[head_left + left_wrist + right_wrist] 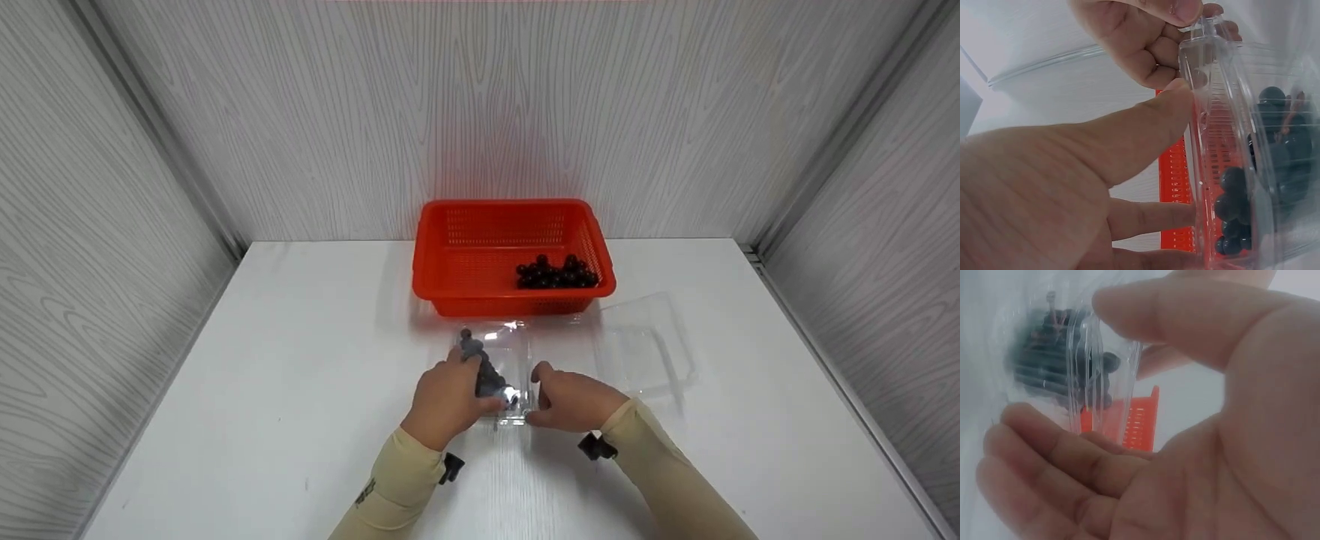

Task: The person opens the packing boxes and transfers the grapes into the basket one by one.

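Note:
A clear plastic clamshell box (516,352) with a bunch of dark grapes (487,371) inside lies in front of the red basket. My left hand (448,397) holds the box at its left side, thumb towards the near edge and fingers spread over the far left part. In the left wrist view the thumb presses the box's rim (1202,129). At the box's right edge, my right hand (574,397) grips the rim between thumb and fingers. The right wrist view shows its thumb along the layered plastic edge (1088,354); some fingertip contact there cannot be made out.
A red slotted basket (495,304) stands behind the box, with more dark grapes (559,274) in its right part. Another clear plastic container or lid (645,352) lies to the right. White wood-grain walls (480,112) enclose the tabletop (300,360) at the back and sides.

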Demonstrator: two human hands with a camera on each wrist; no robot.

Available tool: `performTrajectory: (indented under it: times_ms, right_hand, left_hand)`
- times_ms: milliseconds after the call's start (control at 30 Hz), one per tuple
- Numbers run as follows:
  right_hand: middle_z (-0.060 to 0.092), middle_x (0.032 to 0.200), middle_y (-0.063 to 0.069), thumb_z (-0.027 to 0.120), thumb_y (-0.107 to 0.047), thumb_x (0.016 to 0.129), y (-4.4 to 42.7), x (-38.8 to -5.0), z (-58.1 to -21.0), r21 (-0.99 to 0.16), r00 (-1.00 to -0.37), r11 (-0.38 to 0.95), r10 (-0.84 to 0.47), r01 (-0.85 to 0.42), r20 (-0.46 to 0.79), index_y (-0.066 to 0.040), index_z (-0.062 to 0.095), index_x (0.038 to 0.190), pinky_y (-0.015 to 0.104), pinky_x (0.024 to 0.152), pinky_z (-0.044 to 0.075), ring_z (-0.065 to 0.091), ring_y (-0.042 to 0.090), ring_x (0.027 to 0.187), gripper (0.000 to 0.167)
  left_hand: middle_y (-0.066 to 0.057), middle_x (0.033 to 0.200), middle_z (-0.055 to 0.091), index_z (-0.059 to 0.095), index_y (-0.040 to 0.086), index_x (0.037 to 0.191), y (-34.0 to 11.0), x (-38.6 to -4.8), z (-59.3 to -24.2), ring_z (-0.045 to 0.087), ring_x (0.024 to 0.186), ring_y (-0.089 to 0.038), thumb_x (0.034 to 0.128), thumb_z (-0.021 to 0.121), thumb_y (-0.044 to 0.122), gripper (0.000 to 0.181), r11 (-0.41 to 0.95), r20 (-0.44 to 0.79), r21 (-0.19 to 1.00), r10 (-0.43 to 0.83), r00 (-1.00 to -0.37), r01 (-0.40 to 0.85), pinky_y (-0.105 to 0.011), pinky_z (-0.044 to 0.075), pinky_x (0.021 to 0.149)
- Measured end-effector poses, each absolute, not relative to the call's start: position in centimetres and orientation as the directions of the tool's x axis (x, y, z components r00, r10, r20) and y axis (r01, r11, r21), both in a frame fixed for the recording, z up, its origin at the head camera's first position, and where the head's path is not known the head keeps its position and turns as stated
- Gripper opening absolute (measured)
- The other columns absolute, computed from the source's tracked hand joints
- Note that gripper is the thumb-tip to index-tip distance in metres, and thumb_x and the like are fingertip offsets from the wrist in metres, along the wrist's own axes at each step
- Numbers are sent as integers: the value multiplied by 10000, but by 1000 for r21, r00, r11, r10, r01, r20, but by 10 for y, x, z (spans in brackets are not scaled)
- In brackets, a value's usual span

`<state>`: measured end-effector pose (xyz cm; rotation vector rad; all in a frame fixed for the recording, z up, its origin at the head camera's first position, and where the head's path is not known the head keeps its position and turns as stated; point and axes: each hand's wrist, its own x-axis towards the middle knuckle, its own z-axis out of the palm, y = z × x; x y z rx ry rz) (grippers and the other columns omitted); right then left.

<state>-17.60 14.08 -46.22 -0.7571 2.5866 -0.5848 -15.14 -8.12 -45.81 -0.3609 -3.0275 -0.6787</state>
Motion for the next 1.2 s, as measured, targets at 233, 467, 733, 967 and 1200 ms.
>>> performTrajectory:
  times_ms: [233, 467, 733, 967, 1200]
  right_hand:
    - [616, 776, -36, 785, -207, 898, 140, -181, -465, -586, -746, 719, -608, -373, -272, -31, 539, 1210, 302, 644, 471, 529, 100, 666, 435]
    - [585, 654, -44, 716, -149, 937, 144, -186, -466, -630, -696, 690, -647, -358, -313, -92, 594, 1200, 287, 615, 435, 507, 100, 595, 295]
    - [548, 650, -40, 642, -151, 977, 146, -189, -468, -620, -701, 703, -635, -348, -325, -140, 562, 1191, 309, 608, 473, 556, 119, 564, 228]
    - [571, 692, -9, 613, -188, 985, 150, -189, -471, -616, -710, 723, -609, -313, -354, -187, 520, 1188, 345, 625, 482, 581, 151, 594, 224]
    - [534, 691, -12, 528, -225, 987, 147, -182, -464, -489, -750, 795, -557, -358, -356, -186, 475, 1235, 379, 655, 436, 513, 175, 618, 257]
  left_hand:
    - [-258, 1210, 656, 681, -34, 1255, -82, -151, -458, 692, 923, -362, 770, 910, 449, 722, 886, 79, 395, 232, -969, 245, -489, 590, 841]
    - [-265, 1270, 644, 673, -29, 1286, -83, -150, -458, 696, 950, -368, 784, 900, 444, 727, 885, 77, 385, 250, -965, 260, -498, 583, 850]
    - [-264, 1356, 586, 640, -19, 1346, -84, -149, -456, 644, 1085, -398, 795, 893, 434, 757, 866, 50, 443, 235, -971, 232, -520, 567, 916]
    - [-280, 1498, 472, 602, 15, 1404, -84, -149, -456, 428, 1393, -485, 792, 904, 379, 773, 847, 85, 388, 360, -929, 364, -596, 465, 1069]
    - [-232, 1457, 552, 629, 71, 1404, -79, -148, -462, 507, 1375, -411, 797, 908, 271, 698, 841, 67, 334, 430, -900, 426, -512, 491, 1078]
